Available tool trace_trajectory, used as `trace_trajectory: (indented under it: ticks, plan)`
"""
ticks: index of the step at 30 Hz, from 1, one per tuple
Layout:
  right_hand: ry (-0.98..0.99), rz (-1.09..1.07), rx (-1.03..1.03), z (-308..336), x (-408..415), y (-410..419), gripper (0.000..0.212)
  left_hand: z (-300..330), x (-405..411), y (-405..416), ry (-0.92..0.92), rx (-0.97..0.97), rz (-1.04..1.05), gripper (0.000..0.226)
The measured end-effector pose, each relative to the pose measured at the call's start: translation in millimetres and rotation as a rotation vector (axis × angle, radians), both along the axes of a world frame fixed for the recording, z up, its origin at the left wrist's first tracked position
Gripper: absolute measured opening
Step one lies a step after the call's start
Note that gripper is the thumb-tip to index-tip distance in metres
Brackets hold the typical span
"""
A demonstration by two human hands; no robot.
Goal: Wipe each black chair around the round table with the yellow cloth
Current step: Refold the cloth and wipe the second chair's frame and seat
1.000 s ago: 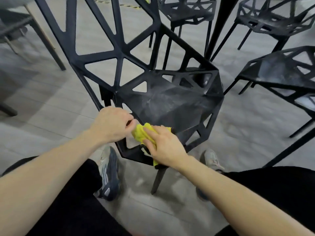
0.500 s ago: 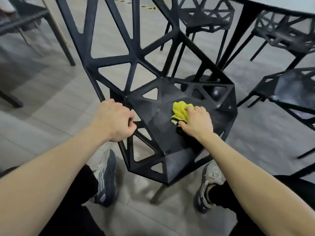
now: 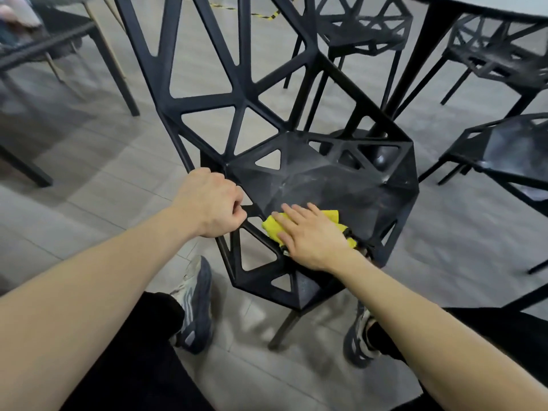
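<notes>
On the black lattice plastic chair [image 3: 326, 179], the right hand [image 3: 311, 235] presses the crumpled yellow cloth [image 3: 274, 226] flat against the seat's near edge, fingers [image 3: 292, 210] extended together over it. The left hand [image 3: 210, 203] has its fingers curled tight around the chair's side strut.

Yellow cloth [image 3: 332, 216] on a black chair [image 3: 326, 179] with triangular cut-outs. Grey tiled floor [image 3: 118, 179]. Black-and-yellow striped tape [image 3: 264, 13] at 12 o'clock. Grey shoes [image 3: 197, 304], black trousers [image 3: 142, 357].

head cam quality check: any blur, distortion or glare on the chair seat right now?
Head view: wide-angle bending stretches both forearms and bows the chair struts; the floor and frame edges smear with motion blur; the seat shows dull grey sheen, no hard glare; right hand on the yellow cloth and left hand stay fairly sharp.
</notes>
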State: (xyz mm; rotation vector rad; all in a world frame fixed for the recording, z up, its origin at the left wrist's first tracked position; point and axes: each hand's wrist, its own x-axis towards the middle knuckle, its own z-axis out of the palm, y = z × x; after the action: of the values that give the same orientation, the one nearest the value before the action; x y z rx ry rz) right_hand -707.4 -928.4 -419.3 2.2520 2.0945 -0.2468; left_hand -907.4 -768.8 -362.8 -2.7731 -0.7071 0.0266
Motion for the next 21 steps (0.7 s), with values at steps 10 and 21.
trace_trajectory:
  ticks: [10,21]
  plan:
    - [-0.085,-0.018,-0.132,-3,79,25,0.076,-2,2,2,-0.006,0.021,-0.004,0.036]
    - [0.403,-0.198,0.19,19,17,49,0.045,-2,0,0,-0.055,-0.043,0.009,0.035]
